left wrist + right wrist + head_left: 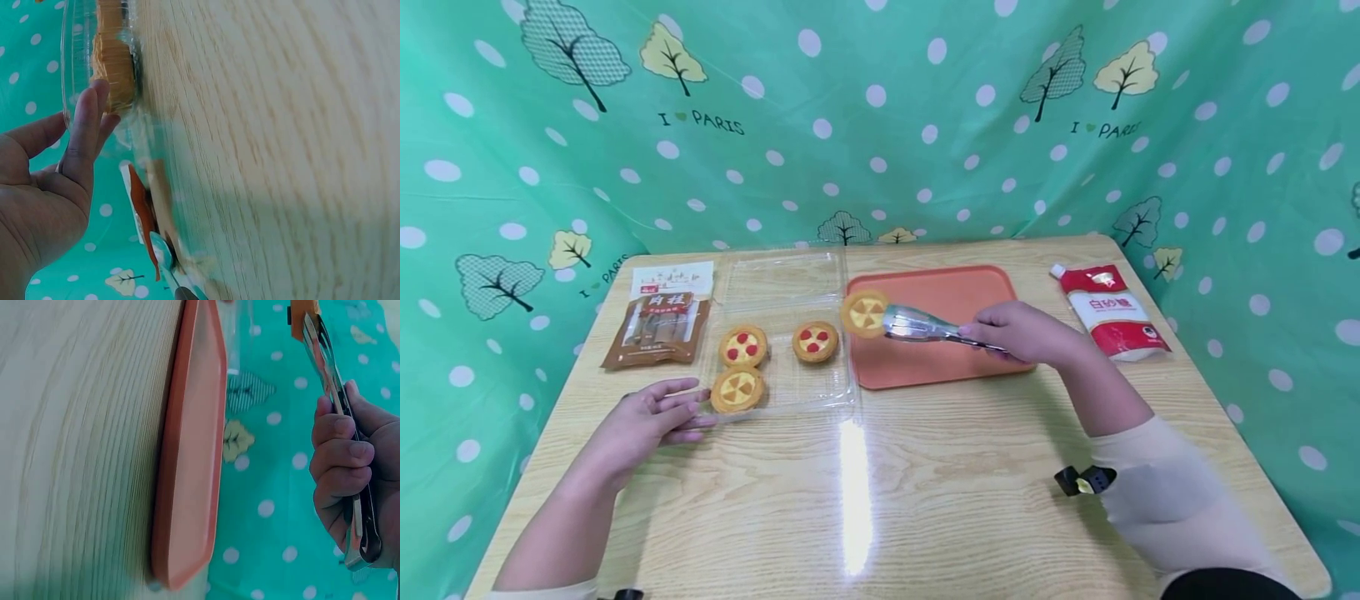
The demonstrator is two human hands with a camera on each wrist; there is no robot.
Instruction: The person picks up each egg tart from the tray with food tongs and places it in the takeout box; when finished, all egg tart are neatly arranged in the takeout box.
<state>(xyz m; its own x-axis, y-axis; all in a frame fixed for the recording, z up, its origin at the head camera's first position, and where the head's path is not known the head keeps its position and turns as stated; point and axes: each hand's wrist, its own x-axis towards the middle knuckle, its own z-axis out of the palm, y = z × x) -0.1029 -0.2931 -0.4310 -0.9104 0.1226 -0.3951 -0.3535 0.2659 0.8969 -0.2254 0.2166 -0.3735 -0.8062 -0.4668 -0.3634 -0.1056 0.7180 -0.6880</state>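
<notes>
My right hand (pixel 1018 332) grips metal tongs (pixel 921 323), its fingers wrapped around the handles in the right wrist view. Between the tongs' tips is a round tart (pixel 864 314) with a yellow wedge pattern, held above the left edge of the orange tray (pixel 940 371). My left hand (pixel 643 423) has its fingers extended, touching the near left corner of a clear plastic box (pixel 797 398) with its lid raised. Inside that box are two red-dotted tarts, one at left (pixel 743 346) and one at right (pixel 816 342), and another yellow-patterned tart (pixel 737 389) at the near left.
Left of the box lies a brown and white packet (pixel 658 317). A red and white pouch with a spout (pixel 1111 312) lies right of the tray. The wooden table (pixel 955 483) meets a green dotted cloth (pixel 880 142) at the back and sides.
</notes>
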